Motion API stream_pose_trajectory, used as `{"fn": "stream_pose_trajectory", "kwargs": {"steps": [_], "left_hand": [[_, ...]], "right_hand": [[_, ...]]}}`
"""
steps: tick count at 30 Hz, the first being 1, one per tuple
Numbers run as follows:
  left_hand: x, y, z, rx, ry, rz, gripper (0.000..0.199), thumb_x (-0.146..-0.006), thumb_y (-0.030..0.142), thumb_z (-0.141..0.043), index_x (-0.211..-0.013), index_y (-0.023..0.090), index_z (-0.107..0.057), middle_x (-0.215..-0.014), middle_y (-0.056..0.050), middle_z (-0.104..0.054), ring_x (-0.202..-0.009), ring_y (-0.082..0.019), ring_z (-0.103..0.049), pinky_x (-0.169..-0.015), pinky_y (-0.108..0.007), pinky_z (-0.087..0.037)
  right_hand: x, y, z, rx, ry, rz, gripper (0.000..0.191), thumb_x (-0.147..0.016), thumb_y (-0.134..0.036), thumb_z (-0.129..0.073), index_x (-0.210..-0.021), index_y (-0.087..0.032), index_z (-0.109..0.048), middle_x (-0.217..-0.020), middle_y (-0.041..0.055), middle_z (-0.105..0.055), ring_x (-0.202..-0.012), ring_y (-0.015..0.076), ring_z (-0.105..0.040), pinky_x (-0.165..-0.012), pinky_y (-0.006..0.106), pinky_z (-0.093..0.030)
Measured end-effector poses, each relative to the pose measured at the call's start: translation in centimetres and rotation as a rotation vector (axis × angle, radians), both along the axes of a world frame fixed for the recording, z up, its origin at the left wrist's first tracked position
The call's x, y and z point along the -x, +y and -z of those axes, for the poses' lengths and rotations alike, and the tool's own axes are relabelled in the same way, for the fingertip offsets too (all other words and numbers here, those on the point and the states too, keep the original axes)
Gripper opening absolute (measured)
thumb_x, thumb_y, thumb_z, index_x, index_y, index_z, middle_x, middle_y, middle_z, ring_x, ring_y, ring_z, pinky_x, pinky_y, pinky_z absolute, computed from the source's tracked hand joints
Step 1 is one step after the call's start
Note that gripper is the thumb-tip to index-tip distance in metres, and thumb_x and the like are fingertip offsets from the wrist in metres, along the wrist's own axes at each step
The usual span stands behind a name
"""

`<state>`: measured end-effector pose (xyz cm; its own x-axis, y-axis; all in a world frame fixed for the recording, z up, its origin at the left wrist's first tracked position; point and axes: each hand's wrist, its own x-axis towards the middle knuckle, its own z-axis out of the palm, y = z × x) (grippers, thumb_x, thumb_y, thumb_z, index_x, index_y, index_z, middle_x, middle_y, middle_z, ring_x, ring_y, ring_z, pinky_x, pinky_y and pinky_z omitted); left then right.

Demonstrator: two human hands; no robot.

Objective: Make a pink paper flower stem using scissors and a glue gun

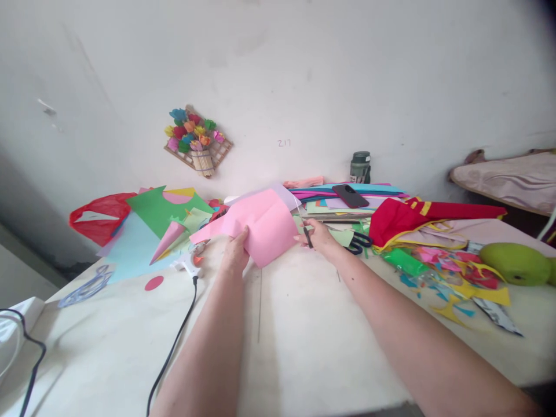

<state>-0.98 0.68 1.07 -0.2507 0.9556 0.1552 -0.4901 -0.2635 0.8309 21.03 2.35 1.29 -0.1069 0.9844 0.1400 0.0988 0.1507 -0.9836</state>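
A large pink paper sheet (273, 229) is raised above the middle of the table. My left hand (237, 249) grips its lower left edge, thumb on top, with a narrow pink strip sticking out to the left. Just right of the sheet, my right hand (316, 236) holds a dark pen-like tool (307, 236), whose exact kind is too small to tell. A pale purple sheet (280, 194) shows behind the pink one. Black-handled scissors (359, 242) lie to the right of my right hand. A pink paper cone (168, 240) rests at the left.
A white glue gun (187, 265) with a black cord lies left of my left arm. At the back are stacked papers, a phone (350, 196) and a green bottle (360, 168). Red cloth (393, 223), paper scraps and a green fruit-like object (515, 263) are at the right.
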Motion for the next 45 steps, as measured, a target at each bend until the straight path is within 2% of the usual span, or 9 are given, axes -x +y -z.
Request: {"fn": "stream_pose_trajectory", "kwargs": {"steps": [5, 9, 15, 20, 26, 30, 33, 40, 45], "left_hand": [[0.0, -0.2, -0.3, 0.017, 0.02, -0.009, 0.028, -0.065, 0.022, -0.065, -0.092, 0.024, -0.056, -0.096, -0.006, -0.062, -0.1, -0.02, -0.053, -0.078, -0.031, -0.047], [-0.3, -0.2, -0.6, 0.058, 0.005, -0.013, 0.03, -0.064, 0.023, -0.066, -0.093, 0.024, -0.056, -0.099, -0.006, -0.062, -0.101, -0.022, -0.053, -0.078, -0.034, -0.047], [-0.8, -1.0, -0.8, 0.093, -0.005, 0.128, 0.037, -0.063, 0.025, -0.066, -0.099, 0.024, -0.055, -0.094, -0.005, -0.063, -0.094, -0.024, -0.056, -0.079, -0.038, -0.047], [-1.6, -1.5, -0.6, 0.097, 0.013, 0.312, 0.038, -0.063, 0.019, -0.065, -0.1, 0.021, -0.055, -0.09, -0.008, -0.064, -0.091, -0.024, -0.058, -0.079, -0.036, -0.048], [-1.7, -1.8, -0.3, 0.068, -0.056, 0.419, 0.037, -0.066, 0.02, -0.062, -0.102, 0.018, -0.054, -0.088, -0.008, -0.064, -0.087, -0.022, -0.06, -0.079, -0.035, -0.048], [-2.1, -1.2, 0.3, 0.167, 0.011, 0.314, 0.041, -0.061, 0.012, -0.066, -0.101, 0.015, -0.054, -0.084, -0.009, -0.065, -0.082, -0.021, -0.061, -0.079, -0.033, -0.048], [-2.3, -0.7, 0.6, 0.099, 0.044, 0.211, 0.045, -0.059, 0.011, -0.067, -0.102, 0.015, -0.054, -0.084, -0.008, -0.065, -0.083, -0.02, -0.061, -0.08, -0.032, -0.048], [-1.8, -0.6, 0.4, 0.03, -0.003, 0.163, 0.046, -0.063, 0.016, -0.066, -0.106, 0.018, -0.051, -0.094, -0.008, -0.063, -0.088, -0.019, -0.059, -0.081, -0.03, -0.048], [-1.3, -0.1, 0.4, 0.021, -0.049, 0.044, 0.043, -0.062, 0.013, -0.066, -0.102, 0.021, -0.053, -0.095, -0.006, -0.062, -0.093, -0.019, -0.057, -0.082, -0.028, -0.048]], "right_hand": [[-0.2, 0.0, -0.3, -0.065, 0.111, 0.136, 0.041, -0.05, -0.026, -0.068, -0.084, -0.02, -0.045, -0.059, -0.0046, -0.056, -0.049, 0.0097, -0.053, -0.043, 0.02, -0.041], [-0.1, -0.6, -1.0, -0.009, 0.122, 0.07, 0.038, -0.051, -0.017, -0.066, -0.084, -0.019, -0.046, -0.05, -0.0074, -0.051, -0.042, 0.0082, -0.049, -0.041, 0.019, -0.04], [0.6, -1.4, -1.9, 0.029, 0.054, 0.094, 0.033, -0.053, -0.01, -0.061, -0.081, -0.019, -0.047, -0.046, -0.0086, -0.047, -0.035, 0.0066, -0.043, -0.034, 0.018, -0.037], [0.8, -0.9, -1.4, 0.017, 0.012, 0.159, 0.034, -0.051, -0.008, -0.061, -0.081, -0.019, -0.05, -0.049, -0.0072, -0.049, -0.039, 0.0073, -0.047, -0.036, 0.018, -0.04], [0.7, -0.3, -0.9, -0.057, 0.016, 0.232, 0.033, -0.053, -0.014, -0.06, -0.085, -0.018, -0.053, -0.054, -0.0055, -0.052, -0.042, 0.0074, -0.048, -0.038, 0.018, -0.04], [0.6, 0.1, -0.5, -0.079, -0.017, 0.259, 0.036, -0.054, -0.017, -0.06, -0.09, -0.019, -0.053, -0.055, -0.0052, -0.053, -0.045, 0.0084, -0.05, -0.04, 0.018, -0.04], [0.5, 0.5, -0.1, -0.074, -0.034, 0.248, 0.037, -0.054, -0.017, -0.06, -0.091, -0.02, -0.054, -0.057, -0.0046, -0.055, -0.047, 0.0094, -0.051, -0.042, 0.019, -0.041], [0.2, 0.7, -0.2, -0.056, -0.007, 0.248, 0.035, -0.052, -0.012, -0.061, -0.086, -0.018, -0.055, -0.05, -0.0066, -0.052, -0.041, 0.0086, -0.049, -0.042, 0.02, -0.042], [0.1, -0.4, -1.1, 0.077, 0.077, 0.129, 0.031, -0.055, -0.013, -0.063, -0.083, -0.017, -0.05, -0.043, -0.0067, -0.05, -0.036, 0.0068, -0.045, -0.037, 0.017, -0.038]]}}
